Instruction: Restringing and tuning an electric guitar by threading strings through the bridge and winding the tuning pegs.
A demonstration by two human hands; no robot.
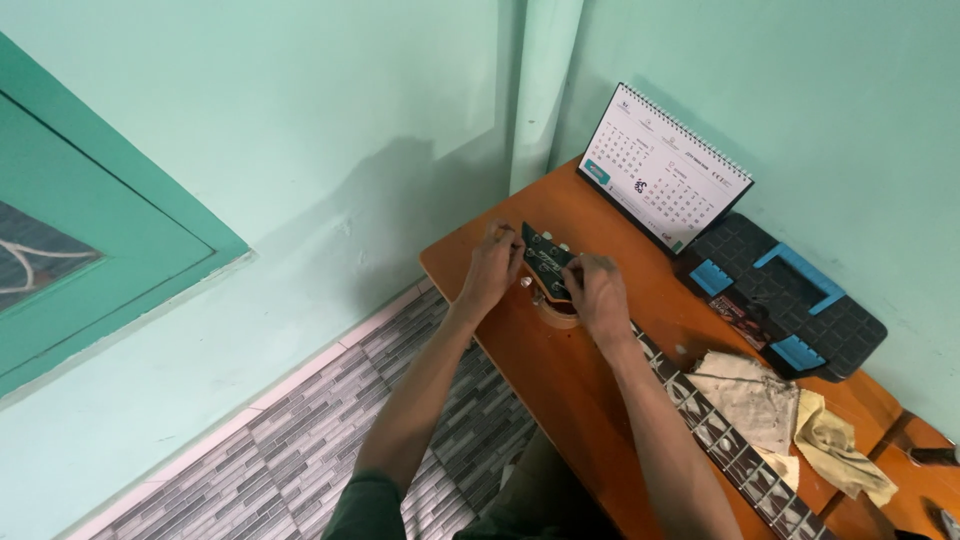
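Near the middle of the frame, the left hand (490, 268) and right hand (598, 292) pinched a guitar headstock (546, 262) on the orange table (560, 380). Beside them stood a calendar (662, 168), black case (790, 300) and rags (790, 415). Fingertips were hidden.

Pale mint-green walls (330, 120) fill most of the frame, with a darker teal window frame (120, 220) at the left edge. An orange wooden table (560, 380) sits in the corner at center right, a desk calendar (665, 170) propped at its back. Lower left shows a grey mosaic-tile floor (300, 450) with a pale border strip. Light's soft, casting a faint shadow on the wall.
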